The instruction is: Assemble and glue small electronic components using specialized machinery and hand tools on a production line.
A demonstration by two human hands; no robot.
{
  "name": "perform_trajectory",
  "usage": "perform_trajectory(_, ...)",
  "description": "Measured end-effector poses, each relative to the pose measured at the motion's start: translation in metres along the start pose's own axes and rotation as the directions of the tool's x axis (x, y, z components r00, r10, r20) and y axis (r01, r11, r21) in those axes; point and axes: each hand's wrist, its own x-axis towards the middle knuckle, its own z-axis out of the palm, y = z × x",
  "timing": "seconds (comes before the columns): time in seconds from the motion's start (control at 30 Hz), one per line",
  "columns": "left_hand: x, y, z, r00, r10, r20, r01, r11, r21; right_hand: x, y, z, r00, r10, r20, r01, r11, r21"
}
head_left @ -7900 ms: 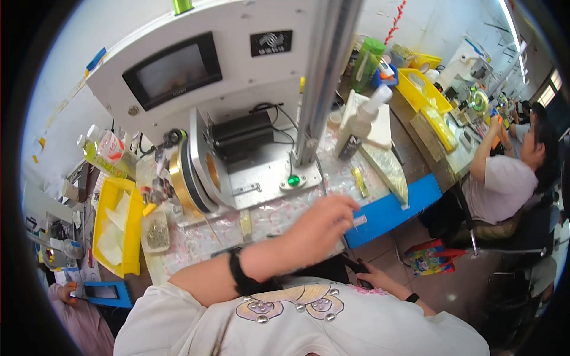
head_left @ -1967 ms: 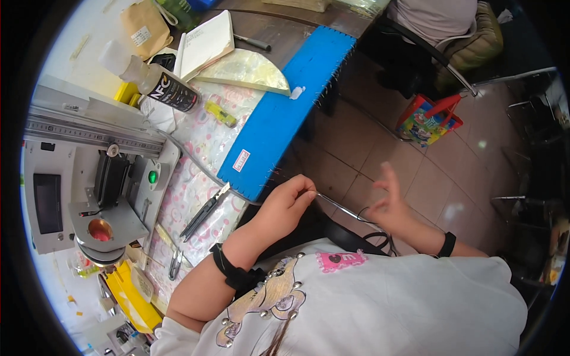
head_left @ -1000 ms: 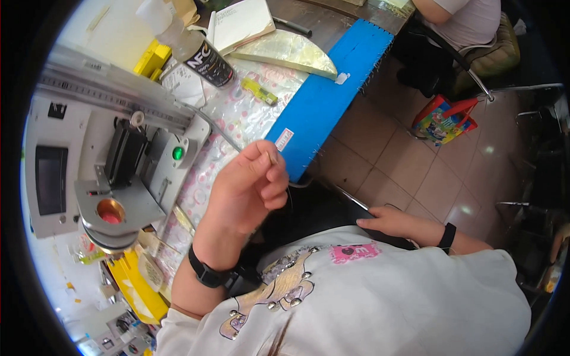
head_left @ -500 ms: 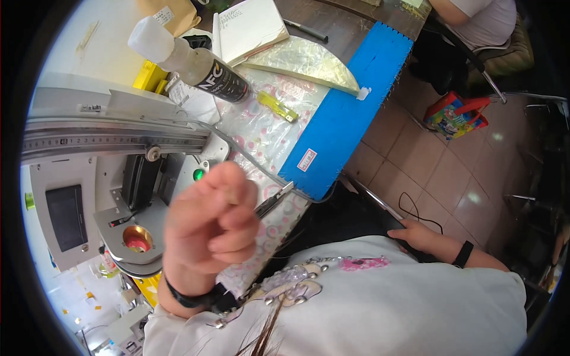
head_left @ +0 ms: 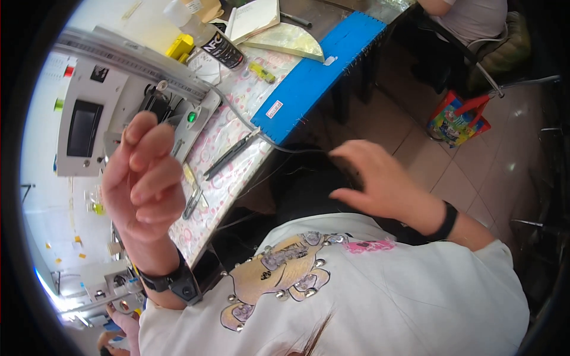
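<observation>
My left hand (head_left: 145,184) is raised in front of the white machine (head_left: 113,89), thumb and fingertips pressed together and the other fingers curled. Whatever the pinch may hold is too small or hidden to make out. Over my lap, to the right of the table edge, my right hand (head_left: 386,181) hangs in the air with fingers apart and nothing in it. Dark tweezers (head_left: 228,157) lie on the table between my hands. Closer to my left hand is a small metal tool (head_left: 192,203). On the machine's base a green button (head_left: 192,117) shows beside my left fingers.
A blue strip (head_left: 314,77) runs along the table edge, a grey cable (head_left: 237,110) passing its near end. Farther back are a yellow cutter knife (head_left: 262,72), a bottle (head_left: 222,48) and an open notebook (head_left: 254,21). A colourful bag (head_left: 457,118) stands on the floor near a seated person.
My left hand has moved left, still pinched. My right hand has come off the metal bar at my lap, moved up and left, and opened. The view has shifted, so the table tools show more.
</observation>
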Motion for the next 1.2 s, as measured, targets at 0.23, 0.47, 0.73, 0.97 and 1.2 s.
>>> perform_trajectory(0.23,0.014,-0.022,0.016,0.994,0.038,0.100,-0.028,0.994,-0.102,0.041,-0.064,0.048,0.929,-0.350,-0.123,0.371,0.870,0.326)
perform_trajectory(0.47,0.011,-0.021,0.003,0.993,0.066,0.100,-0.049,0.985,-0.166,0.028,-0.046,0.006,0.884,-0.042,0.466,-0.346,0.612,0.711)
perform_trajectory(0.73,0.006,-0.022,-0.020,0.996,0.081,0.036,-0.074,0.984,-0.163,0.002,-0.037,-0.116,0.959,0.259,-0.115,-0.255,0.966,0.048)
perform_trajectory(0.97,0.013,-0.045,-0.013,0.996,0.069,-0.050,-0.064,0.994,0.094,-0.025,-0.022,-0.206,0.842,0.336,-0.422,-0.275,0.940,0.200)
perform_trajectory(1.2,-0.013,-0.060,-0.006,0.980,0.102,-0.169,0.179,-0.102,0.979,-0.054,0.025,-0.192,0.804,0.584,-0.110,-0.575,0.720,-0.389)
